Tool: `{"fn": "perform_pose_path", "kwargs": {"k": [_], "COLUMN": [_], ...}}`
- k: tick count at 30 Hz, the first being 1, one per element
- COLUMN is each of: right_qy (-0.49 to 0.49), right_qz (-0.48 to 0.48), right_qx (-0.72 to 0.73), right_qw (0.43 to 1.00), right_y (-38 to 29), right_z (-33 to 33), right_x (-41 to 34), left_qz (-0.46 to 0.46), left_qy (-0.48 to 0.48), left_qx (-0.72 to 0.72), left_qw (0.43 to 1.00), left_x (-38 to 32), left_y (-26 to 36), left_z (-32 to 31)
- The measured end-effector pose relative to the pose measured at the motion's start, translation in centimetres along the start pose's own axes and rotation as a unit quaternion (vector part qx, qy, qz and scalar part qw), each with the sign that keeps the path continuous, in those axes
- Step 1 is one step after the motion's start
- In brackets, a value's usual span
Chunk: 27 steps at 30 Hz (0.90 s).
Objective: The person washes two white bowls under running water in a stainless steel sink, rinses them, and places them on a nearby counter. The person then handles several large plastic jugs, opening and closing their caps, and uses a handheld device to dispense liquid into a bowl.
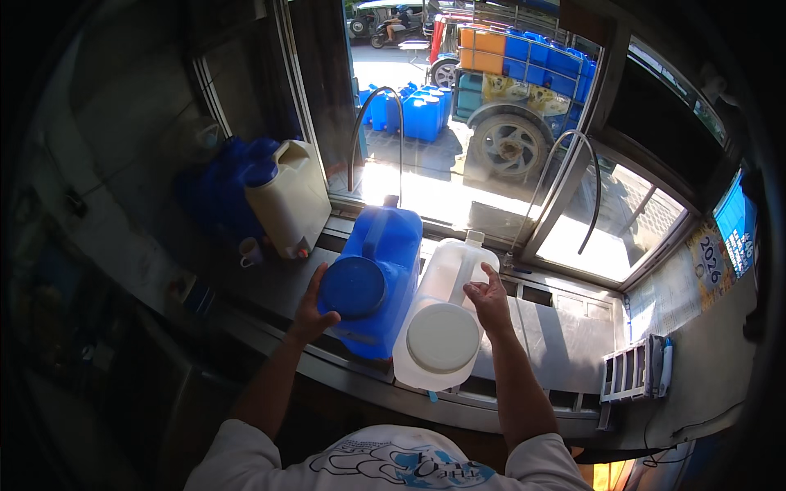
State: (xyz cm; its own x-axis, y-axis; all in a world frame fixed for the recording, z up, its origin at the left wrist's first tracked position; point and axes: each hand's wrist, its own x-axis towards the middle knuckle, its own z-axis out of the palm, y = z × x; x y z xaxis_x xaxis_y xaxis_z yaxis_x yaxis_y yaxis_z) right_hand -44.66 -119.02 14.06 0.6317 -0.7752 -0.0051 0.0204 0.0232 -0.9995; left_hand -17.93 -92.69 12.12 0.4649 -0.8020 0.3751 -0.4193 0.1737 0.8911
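Note:
A blue plastic water jug (393, 264) with a round blue screw cap (353, 287) stands on the steel counter in front of me. My left hand (312, 310) is at the left rim of that cap, fingers and thumb apart; whether it touches the cap is unclear. Close by on the right is a translucent white plastic jug (424, 328) with a wide white cap (443, 337) facing me. Over its right side, near the moulded handle (462, 279), hovers my right hand (489, 299) with fingers spread and nothing held.
A cream jug (291, 196), dark blue containers (215, 184) and a mug (250, 251) stand left. Curved metal spouts (401, 141) (597, 184) rise by the window. A slatted rack (632, 371) sits right on the counter (552, 337). Outside are blue jugs (424, 113) and a loaded vehicle (509, 141).

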Motion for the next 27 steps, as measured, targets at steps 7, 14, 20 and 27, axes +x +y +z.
{"fn": "perform_pose_path", "kwargs": {"k": [7,14,20,27], "right_qy": [-0.013,0.009,0.116,-0.015], "right_qz": [-0.043,-0.051,0.005,0.072], "right_qx": [0.005,0.03,0.049,0.118], "right_qw": [0.999,0.998,0.992,0.99], "right_y": [1.7,1.3,6.9,12.6], "right_z": [-0.1,-2.1,-7.7,-6.9], "right_x": [4.6,8.1,2.4,-3.2], "left_qz": [-0.077,-0.158,-0.208,-0.271], "left_qy": [0.054,0.0,-0.041,-0.077], "left_qx": [-0.077,-0.302,-0.39,-0.325], "left_qw": [0.993,0.94,0.896,0.903], "left_x": [1.0,2.9,3.2,6.6], "left_y": [0.4,-0.6,-2.3,-2.7], "left_z": [0.4,2.0,1.6,2.5]}}
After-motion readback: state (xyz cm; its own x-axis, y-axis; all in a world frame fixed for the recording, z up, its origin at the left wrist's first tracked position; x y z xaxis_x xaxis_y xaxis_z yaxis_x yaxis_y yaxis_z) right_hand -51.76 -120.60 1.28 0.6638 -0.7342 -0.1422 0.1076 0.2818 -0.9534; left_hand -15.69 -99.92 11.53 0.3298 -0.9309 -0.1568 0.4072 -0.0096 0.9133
